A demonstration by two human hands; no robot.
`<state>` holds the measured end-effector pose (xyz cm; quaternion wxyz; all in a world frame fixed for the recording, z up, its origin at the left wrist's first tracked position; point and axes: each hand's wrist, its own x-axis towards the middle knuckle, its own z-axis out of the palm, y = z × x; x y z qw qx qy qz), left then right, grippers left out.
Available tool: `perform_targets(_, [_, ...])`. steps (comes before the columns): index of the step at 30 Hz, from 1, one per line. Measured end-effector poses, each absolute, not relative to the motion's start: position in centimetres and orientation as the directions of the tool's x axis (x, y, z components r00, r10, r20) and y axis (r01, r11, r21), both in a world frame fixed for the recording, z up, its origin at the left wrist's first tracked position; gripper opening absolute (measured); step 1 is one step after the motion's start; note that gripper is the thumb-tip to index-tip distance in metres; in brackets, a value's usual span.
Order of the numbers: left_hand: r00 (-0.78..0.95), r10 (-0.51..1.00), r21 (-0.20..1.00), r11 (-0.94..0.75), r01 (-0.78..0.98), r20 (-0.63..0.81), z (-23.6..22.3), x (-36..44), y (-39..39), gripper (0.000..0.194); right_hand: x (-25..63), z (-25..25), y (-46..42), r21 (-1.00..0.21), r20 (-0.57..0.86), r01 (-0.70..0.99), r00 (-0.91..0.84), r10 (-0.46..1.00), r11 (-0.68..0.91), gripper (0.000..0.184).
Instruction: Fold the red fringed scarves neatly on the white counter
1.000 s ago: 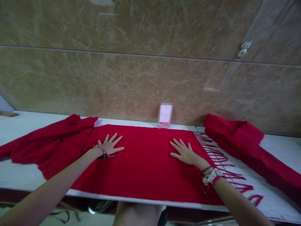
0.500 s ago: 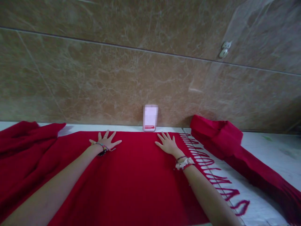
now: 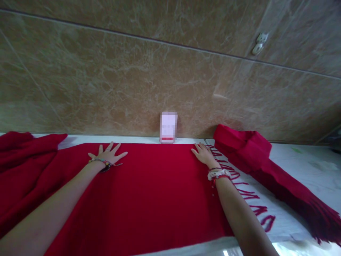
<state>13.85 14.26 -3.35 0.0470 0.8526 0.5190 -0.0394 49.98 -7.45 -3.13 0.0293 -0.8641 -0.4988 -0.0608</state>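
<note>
A red fringed scarf (image 3: 157,192) lies spread flat on a white table, its far edge running close to the wall. My left hand (image 3: 108,155) presses flat on the cloth near that far edge, fingers spread. At the fringed right end, my right hand (image 3: 204,155) rests with its fingers apart, its tips near the corner. The fringe (image 3: 246,193) hangs out in wavy loops on the tabletop, partly hidden by my right forearm. To the left, the rest of the cloth lies in loose folds.
A second, folded red scarf (image 3: 261,160) with tassels lies on the right of the white table (image 3: 301,167). Against the brown marble wall (image 3: 119,81) leans a phone (image 3: 168,127) with a blurred screen. A small white hook (image 3: 259,43) is fixed to the wall.
My hands have slid apart over the cloth, the left one leftward and the right one rightward to the fringed edge. The view has tilted down a little.
</note>
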Motion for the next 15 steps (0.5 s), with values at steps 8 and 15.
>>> perform_targets(8, [0.374, 0.915, 0.056, -0.370, 0.927, -0.149, -0.9, 14.9, 12.3, 0.087, 41.0, 0.4, -6.0, -0.091, 0.178, 0.994, 0.068, 0.982, -0.053, 0.056])
perform_targets(15, [0.365, 0.906, 0.029, -0.368, 0.930, -0.212, -0.1, 11.0, 10.1, 0.084, 31.5, 0.2, -2.6, -0.193, 0.150, 0.973, -0.100, 0.984, 0.129, 0.061])
